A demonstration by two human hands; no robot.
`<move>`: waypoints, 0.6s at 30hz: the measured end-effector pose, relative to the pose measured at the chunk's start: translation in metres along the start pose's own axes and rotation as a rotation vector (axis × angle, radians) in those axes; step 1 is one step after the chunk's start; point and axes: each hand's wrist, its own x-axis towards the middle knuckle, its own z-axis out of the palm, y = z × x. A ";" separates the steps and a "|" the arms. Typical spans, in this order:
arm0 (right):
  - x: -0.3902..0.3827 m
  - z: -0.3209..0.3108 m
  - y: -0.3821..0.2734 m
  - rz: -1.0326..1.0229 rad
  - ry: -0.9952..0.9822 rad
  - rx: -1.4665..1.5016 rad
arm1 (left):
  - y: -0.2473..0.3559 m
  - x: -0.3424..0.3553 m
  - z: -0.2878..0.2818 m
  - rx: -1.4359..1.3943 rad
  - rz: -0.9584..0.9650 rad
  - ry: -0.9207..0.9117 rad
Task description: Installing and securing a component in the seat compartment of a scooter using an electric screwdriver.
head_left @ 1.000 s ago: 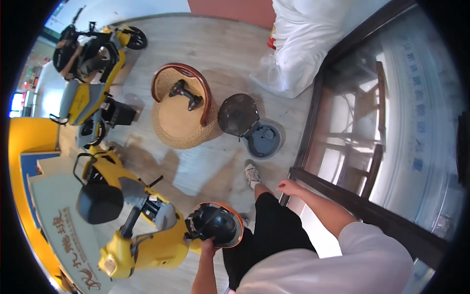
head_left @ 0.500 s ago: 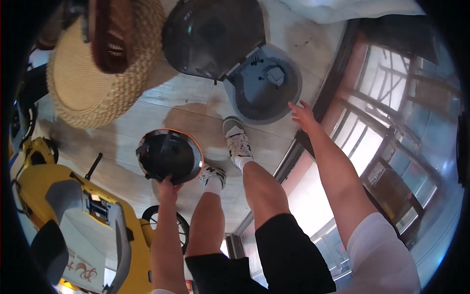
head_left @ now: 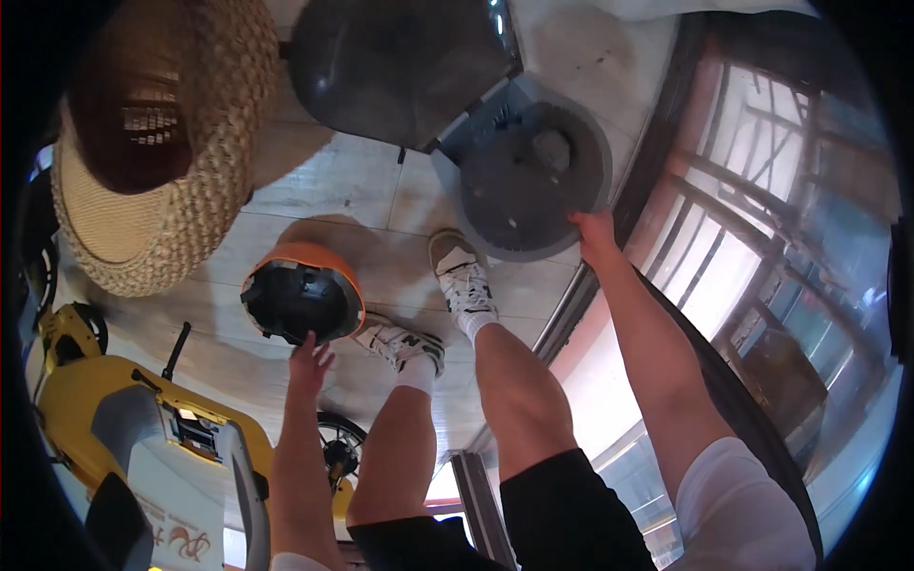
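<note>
An orange helmet (head_left: 331, 266) with a black interior lies upside down in front of my feet. My left hand (head_left: 309, 366) is at its near edge, fingers spread and loose, one fingertip at or very close to the shell. My right hand (head_left: 593, 238) grips the rim of a round grey case (head_left: 514, 200) on the floor, beside my right foot. The case stands open, with its large dark glossy lid (head_left: 390, 67) tipped back to the upper left. Some small items inside are too dim to make out.
A woven round chair (head_left: 205, 181) with a brown rim is at upper left, a yellow scooter (head_left: 95, 390) at lower left. A dark-framed glass front (head_left: 762, 266) runs along the right. A white cloth (head_left: 733, 8) edges the top. My feet (head_left: 466, 285) are on the tiled floor (head_left: 362, 181).
The view has dropped closer to the floor. The helmet has moved down and left, and my left hand's grip has loosened. My right hand has reached the grey case and closed on its rim.
</note>
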 end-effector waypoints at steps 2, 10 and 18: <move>-0.032 -0.002 -0.001 0.052 0.001 -0.044 | -0.007 -0.024 -0.033 -0.001 -0.073 -0.019; -0.162 -0.110 -0.064 -0.043 0.176 -0.091 | -0.058 -0.210 0.112 0.466 0.160 -0.342; -0.363 -0.120 -0.167 -0.092 -0.111 -0.159 | 0.001 -0.441 0.200 0.063 0.342 -0.764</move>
